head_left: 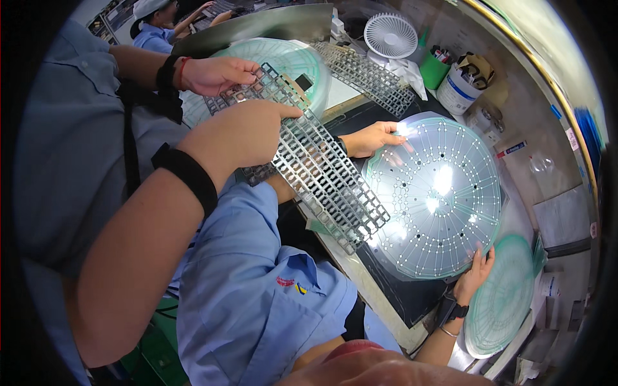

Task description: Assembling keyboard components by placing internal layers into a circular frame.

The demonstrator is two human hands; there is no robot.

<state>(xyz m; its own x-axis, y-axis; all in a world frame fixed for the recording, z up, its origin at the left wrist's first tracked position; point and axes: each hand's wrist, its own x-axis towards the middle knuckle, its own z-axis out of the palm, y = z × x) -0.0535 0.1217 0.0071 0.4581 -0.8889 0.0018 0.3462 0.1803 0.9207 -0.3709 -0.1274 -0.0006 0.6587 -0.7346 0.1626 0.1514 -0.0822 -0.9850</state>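
A round, translucent sheet [444, 212] patterned with rings and spokes of small white dots is tilted over the dark work surface, with bright glare on it. My left hand [371, 139] grips its upper left edge, thumb on top. At the lower right edge my right hand [475, 275], with a dark watch on the wrist, holds it by the fingers. A co-worker at the left holds a long metal grid plate [328, 177] full of rectangular openings. That plate crosses in front of my left forearm and hides part of it.
Greenish round sheets lie at the right [502, 296] and far left [283, 55]. Farther back are another metal grid [367, 74], a white fan [391, 35], a green pen cup [436, 67] and a white bucket [458, 90]. A dark mat [402, 299] lies below my sheet.
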